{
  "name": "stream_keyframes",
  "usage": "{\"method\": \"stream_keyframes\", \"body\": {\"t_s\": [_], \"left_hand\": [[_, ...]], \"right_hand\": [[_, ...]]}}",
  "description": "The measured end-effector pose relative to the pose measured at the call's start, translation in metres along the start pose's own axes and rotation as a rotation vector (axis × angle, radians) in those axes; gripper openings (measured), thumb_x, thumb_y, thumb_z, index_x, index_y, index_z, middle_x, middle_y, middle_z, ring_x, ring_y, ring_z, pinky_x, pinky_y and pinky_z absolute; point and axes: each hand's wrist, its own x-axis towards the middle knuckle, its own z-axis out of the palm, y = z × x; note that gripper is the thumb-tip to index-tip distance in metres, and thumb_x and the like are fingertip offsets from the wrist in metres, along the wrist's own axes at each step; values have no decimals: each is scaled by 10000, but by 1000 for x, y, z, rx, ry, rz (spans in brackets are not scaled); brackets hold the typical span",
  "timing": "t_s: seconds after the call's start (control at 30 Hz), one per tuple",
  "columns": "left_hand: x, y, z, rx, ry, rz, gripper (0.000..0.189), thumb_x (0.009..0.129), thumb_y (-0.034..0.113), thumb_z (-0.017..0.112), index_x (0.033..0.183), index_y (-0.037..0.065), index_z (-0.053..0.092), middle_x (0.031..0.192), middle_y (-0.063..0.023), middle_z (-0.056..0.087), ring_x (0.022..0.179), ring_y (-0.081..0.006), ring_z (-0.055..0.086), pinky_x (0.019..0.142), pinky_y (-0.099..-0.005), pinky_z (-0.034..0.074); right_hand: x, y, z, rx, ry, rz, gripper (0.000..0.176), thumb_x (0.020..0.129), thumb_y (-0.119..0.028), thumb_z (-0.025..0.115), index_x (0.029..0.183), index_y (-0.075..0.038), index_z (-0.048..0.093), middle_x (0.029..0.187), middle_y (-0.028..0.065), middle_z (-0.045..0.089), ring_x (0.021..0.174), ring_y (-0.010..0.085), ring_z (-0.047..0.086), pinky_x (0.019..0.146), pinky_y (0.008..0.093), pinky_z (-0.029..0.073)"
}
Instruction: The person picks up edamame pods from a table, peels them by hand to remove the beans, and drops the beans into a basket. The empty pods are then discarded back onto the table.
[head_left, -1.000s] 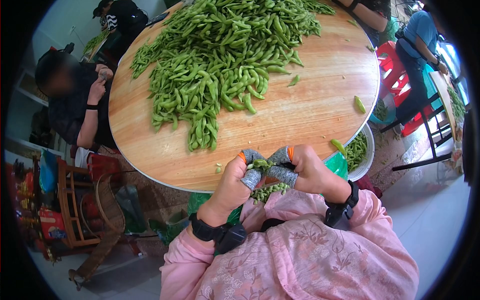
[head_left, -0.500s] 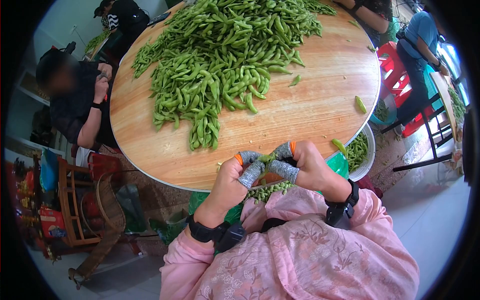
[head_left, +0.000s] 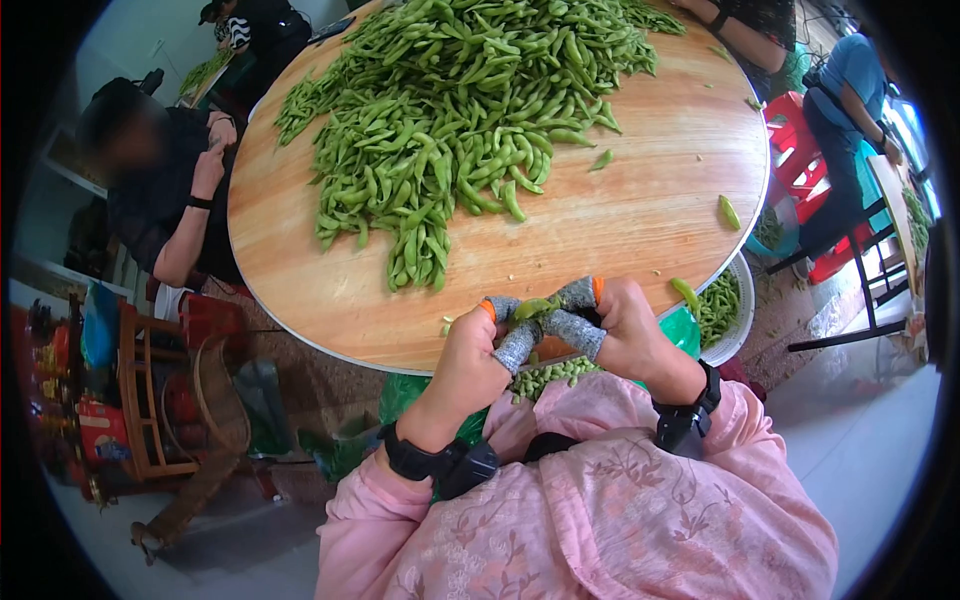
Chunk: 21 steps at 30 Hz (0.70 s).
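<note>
My left hand (head_left: 470, 360) and my right hand (head_left: 625, 330) meet just over the near edge of the round wooden table (head_left: 620, 220). Grey and orange finger covers sit on my thumbs and forefingers. Between those fingertips I pinch one green soybean pod (head_left: 532, 308), both hands on it. A big heap of green pods (head_left: 460, 110) covers the far half of the table. Shelled green beans (head_left: 545, 375) lie in a container below my hands, mostly hidden by them.
Loose pods (head_left: 727, 211) lie near the table's right edge. A white bowl of pods (head_left: 722, 305) stands low at the right. A person in dark clothes (head_left: 165, 190) sits at the left; other people are at the far side and right, by red stools (head_left: 795, 140).
My hands have stayed together on the pod, with the fingers shifting slightly and lifting a little toward the table edge. The view has drifted slightly.
</note>
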Motion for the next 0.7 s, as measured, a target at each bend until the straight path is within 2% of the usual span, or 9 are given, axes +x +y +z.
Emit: {"method": "stream_keyframes", "body": {"t_s": [0.07,0.17,0.3,0.37,0.47,0.5,0.57,0.63,0.7], "left_hand": [[1,0,0,43,-43,63,126,786,-41,489,910,-28,511,808,-23,545,725,-57,481,627,-199,414],[3,-11,1,61,-31,169,132,771,-55,466,893,-27,505,789,-20,535,701,-58,461,623,-202,410],[5,-16,1,126,-11,146,202,757,-83,405,918,6,489,788,11,524,697,-46,493,652,-175,410],[3,-5,0,107,26,204,165,766,-44,485,929,-25,487,688,-9,503,648,-57,456,604,-194,394],[-7,7,-6,134,125,181,178,776,-11,523,950,-27,489,657,2,485,619,-46,451,579,-182,379],[-7,9,-4,191,111,254,186,784,0,539,960,-30,491,662,6,486,608,-34,442,556,-176,365],[-4,9,1,135,80,235,179,784,-11,532,957,-31,492,682,-1,499,619,-40,454,565,-182,378],[-4,8,4,79,36,216,173,785,-22,525,954,-32,492,702,-7,513,630,-46,466,573,-187,390],[-4,4,6,86,66,270,164,782,-58,484,944,-34,494,766,-26,544,661,-55,493,597,-192,415]], "right_hand": [[0,-5,-1,21,-16,14,70,745,-27,571,758,37,595,598,48,566,585,44,472,504,233,404],[-2,-7,-1,-38,-109,-99,68,741,-21,575,768,35,603,652,65,609,608,62,522,532,229,424],[-3,-6,2,50,-94,-28,79,751,-35,577,776,36,600,662,65,612,610,72,529,537,230,426],[-3,-2,-1,107,-69,15,85,754,-42,579,781,36,599,662,66,611,608,69,523,535,229,424],[-3,4,-4,-21,-3,119,94,763,-55,578,782,36,597,653,62,606,597,64,504,524,234,416],[-3,3,-3,-11,-32,88,84,756,-47,581,777,32,597,641,63,600,594,60,492,516,242,411],[-2,2,0,-1,-63,57,74,749,-40,583,773,29,597,629,64,594,590,56,481,509,250,406],[-1,1,1,-5,-71,-103,87,712,-39,610,773,22,596,604,110,572,544,100,495,501,273,402],[-2,2,-2,-69,-85,-149,110,694,-43,622,780,19,597,606,135,557,529,143,502,505,281,406]]}}
